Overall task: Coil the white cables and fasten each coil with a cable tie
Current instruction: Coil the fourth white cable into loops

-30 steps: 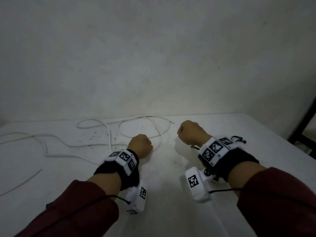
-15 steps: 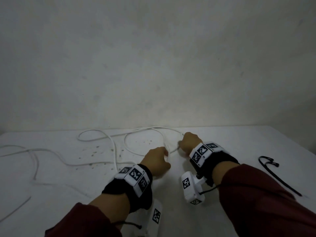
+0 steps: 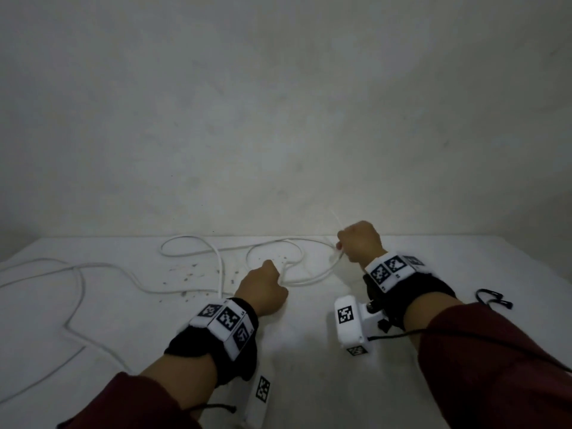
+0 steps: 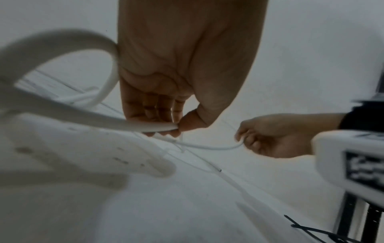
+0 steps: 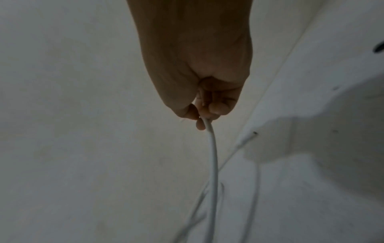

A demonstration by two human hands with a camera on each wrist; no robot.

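Note:
A long white cable point(image 3: 216, 252) lies in loose loops over the white table point(image 3: 309, 382). My left hand point(image 3: 263, 286) pinches the cable between thumb and fingers near the middle loop; the left wrist view shows this left hand point(image 4: 176, 125) holding the cable point(image 4: 83, 113). Raised a little at the right, my right hand point(image 3: 359, 243) grips the cable near its end, and the end sticks up above the fist. In the right wrist view the cable point(image 5: 213, 156) hangs down from the right hand point(image 5: 204, 115). Between both hands a short stretch point(image 3: 318, 275) sags.
Black cable ties point(image 3: 492, 297) lie on the table to the right of my right wrist, also seen as black cable ties point(image 4: 311, 231). More white cable point(image 3: 77, 292) trails off to the far left. Dark specks point(image 3: 185, 274) dot the table. A plain wall stands behind.
Both hands reached forward from empty fists and took hold of the cable. The right hand has since lifted its end up and to the right.

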